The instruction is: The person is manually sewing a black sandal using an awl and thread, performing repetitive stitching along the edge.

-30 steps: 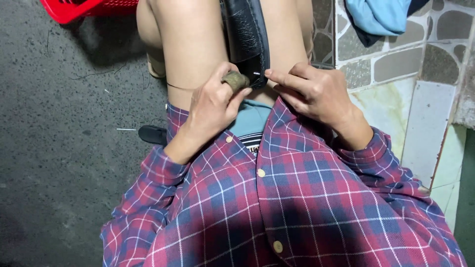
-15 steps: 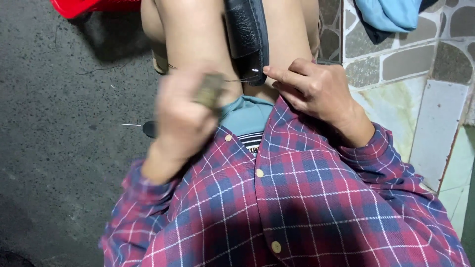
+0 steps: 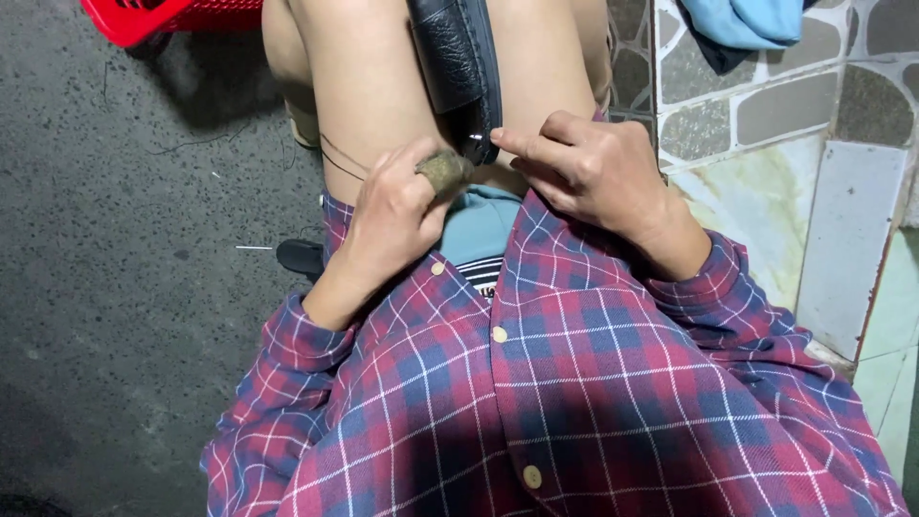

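Observation:
A black leather shoe [image 3: 452,59] with a grey-blue sole edge is wedged between my bare knees. My left hand [image 3: 391,218] grips a small olive-brown stubby tool [image 3: 443,171], whose tip is at the shoe's near end. Thin dark thread [image 3: 337,159] runs from this hand across my left thigh. My right hand [image 3: 595,168] pinches the shoe's near end with thumb and forefinger, just right of the tool. Both wrists come out of red and blue plaid sleeves [image 3: 536,383].
A red plastic basket [image 3: 158,14] stands at the top left on dark speckled ground [image 3: 115,249]. On the right is a stone-patterned tiled wall [image 3: 766,115] with a light blue cloth [image 3: 742,19] on it. A black sandal [image 3: 302,257] lies under my left forearm.
My left hand pulled down and to the left away from the shoe with the tool, drawing thread, then came back up to the shoe's end. My right hand stayed pinched on the shoe.

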